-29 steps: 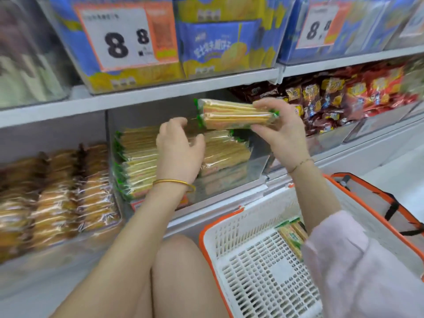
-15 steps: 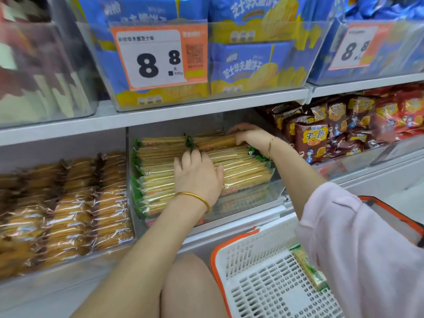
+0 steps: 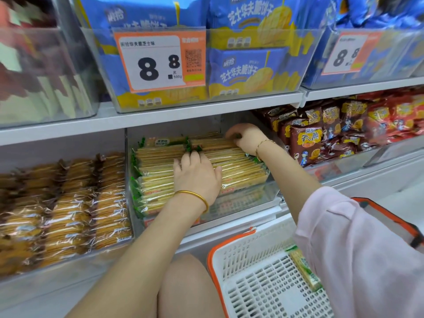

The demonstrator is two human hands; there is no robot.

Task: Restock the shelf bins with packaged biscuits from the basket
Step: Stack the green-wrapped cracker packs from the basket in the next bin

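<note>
A clear shelf bin [image 3: 241, 200] on the lower shelf holds stacked yellow biscuit packs with green ends [image 3: 238, 171]. My left hand [image 3: 197, 175] lies flat on the middle of the stack, fingers straight. My right hand [image 3: 246, 137] reaches to the back right of the bin, its curled fingers on the end of the top biscuit packs [image 3: 211, 143]. The white basket with an orange rim [image 3: 231, 251] stands below at the right; one biscuit pack [image 3: 304, 269] lies in it, partly hidden by my pink sleeve.
A bin of brown biscuit packs [image 3: 66, 207] sits to the left, red and brown snack bags [image 3: 344, 129] to the right. Above the shelf board, blue and yellow bags [image 3: 247, 72] fill bins with price cards [image 3: 158, 60]. My bare knee [image 3: 185, 288] is below.
My right hand carried the biscuit packs from in front of the shelf down into the back of the bin. My left hand moved onto the stack. The view came closer to the shelf.
</note>
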